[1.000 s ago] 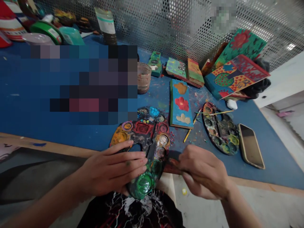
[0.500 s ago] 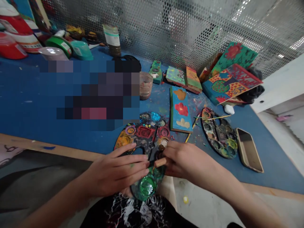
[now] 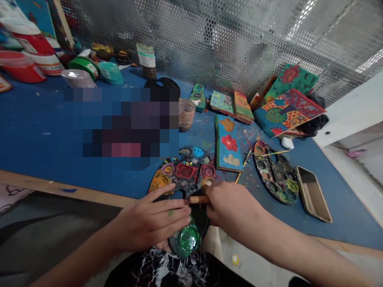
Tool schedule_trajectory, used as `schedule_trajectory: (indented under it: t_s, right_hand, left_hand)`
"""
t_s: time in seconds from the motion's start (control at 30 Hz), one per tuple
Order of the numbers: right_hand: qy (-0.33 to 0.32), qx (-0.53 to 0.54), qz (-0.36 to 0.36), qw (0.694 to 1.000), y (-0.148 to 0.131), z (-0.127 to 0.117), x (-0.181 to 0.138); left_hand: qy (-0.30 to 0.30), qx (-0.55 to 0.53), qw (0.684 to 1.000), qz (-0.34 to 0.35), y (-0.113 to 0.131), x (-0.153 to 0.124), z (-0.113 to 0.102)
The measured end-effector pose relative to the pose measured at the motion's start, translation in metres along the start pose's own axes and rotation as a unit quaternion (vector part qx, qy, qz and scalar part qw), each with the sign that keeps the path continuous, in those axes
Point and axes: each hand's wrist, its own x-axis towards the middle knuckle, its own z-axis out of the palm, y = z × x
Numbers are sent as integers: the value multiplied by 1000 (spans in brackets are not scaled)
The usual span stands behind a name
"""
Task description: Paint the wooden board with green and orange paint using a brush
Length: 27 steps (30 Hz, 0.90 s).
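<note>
A paint-covered palette (image 3: 191,181) lies partly over the table's front edge, its wells holding orange, red, blue and other paints. My left hand (image 3: 149,217) grips its near left side, fingers stretched across the top and a bit of skin showing below the rim. In my right hand (image 3: 229,201) is a short, thick wooden stick (image 3: 199,199), held sideways over the palette close to my left fingertips. Its other end is hidden by the fingers. A shiny green round cup (image 3: 189,238) sits at the palette's near end.
A blue block painted with clouds and a flower (image 3: 229,143) lies behind. To the right are a second palette (image 3: 277,173) with brushes across it and a phone (image 3: 314,193). A water cup (image 3: 186,115) and paint jars (image 3: 80,69) stand farther back. Part of the table is blurred out.
The wooden stick has turned from slanting down to nearly level, its end now by my left fingertips. My left hand keeps its hold on the palette. The whole view has shifted slightly.
</note>
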Motion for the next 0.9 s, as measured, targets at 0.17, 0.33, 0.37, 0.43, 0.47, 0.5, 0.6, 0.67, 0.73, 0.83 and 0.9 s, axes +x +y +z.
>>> schedule_trajectory:
  t_s: [0.17, 0.33, 0.37, 0.43, 0.47, 0.5, 0.6, 0.67, 0.73, 0.83, 0.9]
  right_hand:
    - [5, -20, -9, 1000, -4, 0, 0]
    - [-1, -44, -44, 998, -7, 2, 1]
    - [3, -52, -53, 997, -7, 4, 1]
    - [12, -61, -64, 996, -5, 9, 0]
    - [17, -62, -63, 996, -3, 11, -1]
    - [24, -58, -60, 996, -1, 14, -2]
    - [51, -32, -23, 998, 12, 17, -7]
    - [80, 6, 18, 997, 24, 15, -10]
    - [141, 56, 55, 987, 38, 14, -11]
    - [267, 108, 80, 954, 57, 14, -9]
    - [309, 121, 77, 940, 64, 17, -8]
  left_hand:
    - [10, -15, 1000, -4, 0, -1, 2]
    - [23, -18, 1000, -7, 1, 1, 2]
    - [23, -19, 1000, -8, 1, 1, 1]
    - [21, -20, 1000, -4, 1, 2, 1]
    - [21, -18, 1000, -2, 1, 2, 1]
    - [20, -16, 1000, -2, 1, 2, 0]
    - [20, -4, 1000, -1, 1, 2, 0]
    - [17, 0, 1000, 4, 0, 1, 0]
    - [9, 3, 1000, 9, 0, 0, 1]
    - [-16, 13, 1000, 21, -2, -4, 1]
    - [-16, 23, 999, 36, -2, -7, -3]
